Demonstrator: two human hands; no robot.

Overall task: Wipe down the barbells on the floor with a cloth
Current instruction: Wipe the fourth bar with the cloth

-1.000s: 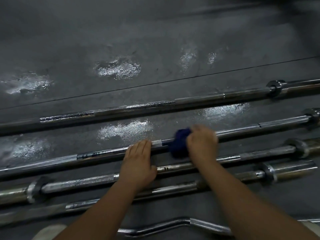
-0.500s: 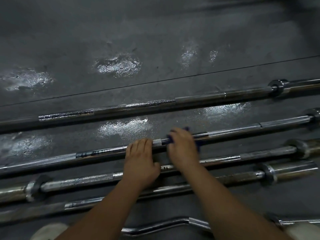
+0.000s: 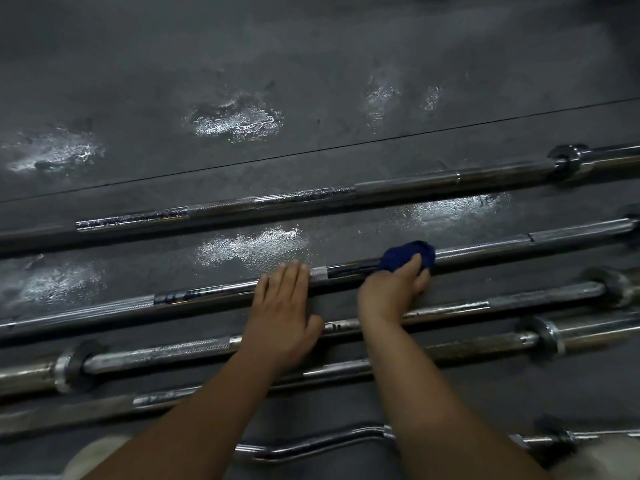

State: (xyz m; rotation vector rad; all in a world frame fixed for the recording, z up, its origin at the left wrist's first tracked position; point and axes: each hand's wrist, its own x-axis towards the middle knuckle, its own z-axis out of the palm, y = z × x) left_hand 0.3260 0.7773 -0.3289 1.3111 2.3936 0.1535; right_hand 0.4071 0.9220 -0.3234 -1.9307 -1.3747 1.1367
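On dark wet floor (image 3: 311, 64), parallel barbells (image 3: 485, 249), curl bar (image 3: 329, 439) nearest

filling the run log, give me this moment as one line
left hand: flat on second barbell | right hand: wraps blue cloth round it | phase: wiping
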